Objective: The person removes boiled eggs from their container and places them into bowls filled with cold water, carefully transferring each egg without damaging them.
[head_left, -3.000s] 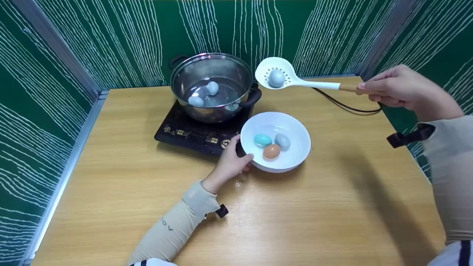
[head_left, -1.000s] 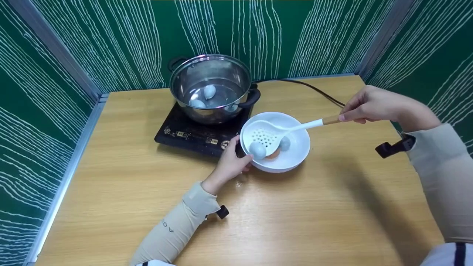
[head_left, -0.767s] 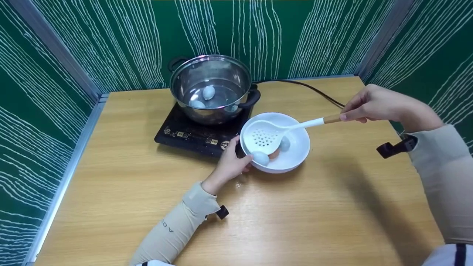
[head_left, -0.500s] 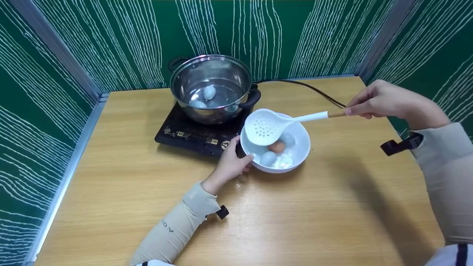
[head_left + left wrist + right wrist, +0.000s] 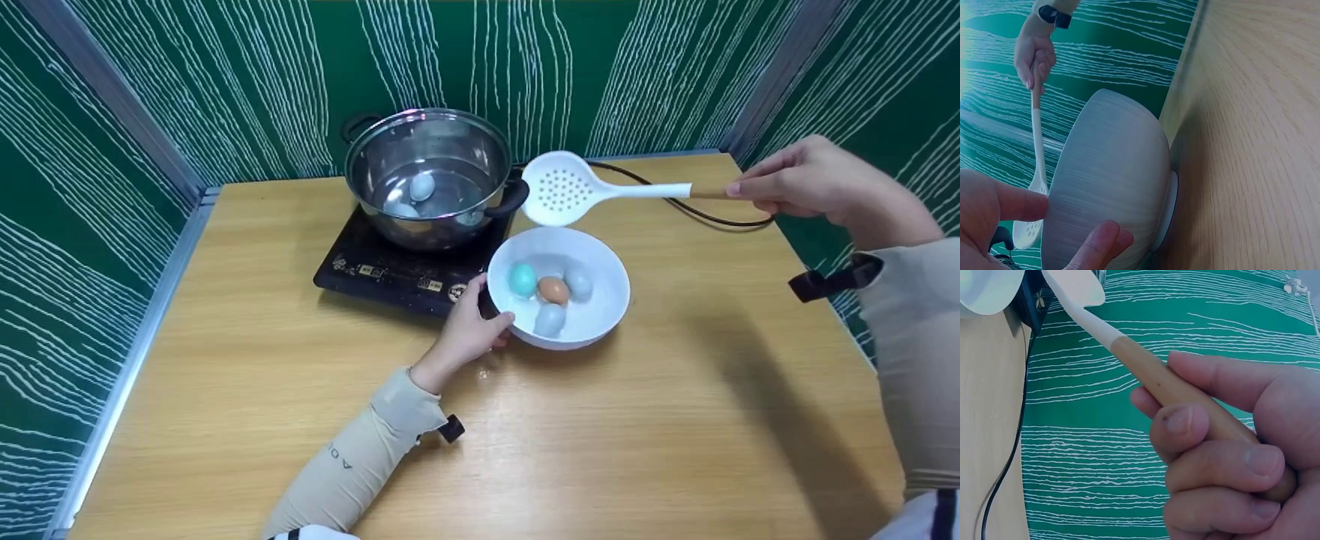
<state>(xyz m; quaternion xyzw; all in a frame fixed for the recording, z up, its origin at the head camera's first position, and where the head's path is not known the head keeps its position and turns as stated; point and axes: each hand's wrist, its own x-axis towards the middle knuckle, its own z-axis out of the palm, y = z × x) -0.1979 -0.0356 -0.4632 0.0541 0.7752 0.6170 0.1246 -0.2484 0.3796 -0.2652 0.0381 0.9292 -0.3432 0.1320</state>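
Observation:
In the head view, my left hand (image 5: 471, 324) holds a white bowl (image 5: 600, 322) at its left side, thumb at the rim and fingers against the outer wall. Inside lie a turquoise egg (image 5: 523, 280), a brown egg (image 5: 553, 290) and two pale blue eggs, one nearer me (image 5: 550, 320) and another at the right (image 5: 578, 284). My right hand (image 5: 832, 184) grips the wooden handle (image 5: 1165, 382) of a white slotted skimmer (image 5: 561, 191). Nothing sits in the skimmer's head, which hovers just behind the bowl, beside the pot's right handle.
A steel pot (image 5: 431, 232) holding water and pale eggs (image 5: 422, 186) stands on a black induction cooker (image 5: 382, 281). A black cable (image 5: 705, 217) runs along the back right of the wooden table (image 5: 570, 442). Green walls with white streaks (image 5: 517, 67) surround the table.
A pale blue egg slid off the skimmer into the bowl, and the eggs there shifted. My right hand then lifted the skimmer up, back and rightward. My left hand stayed at the bowl.

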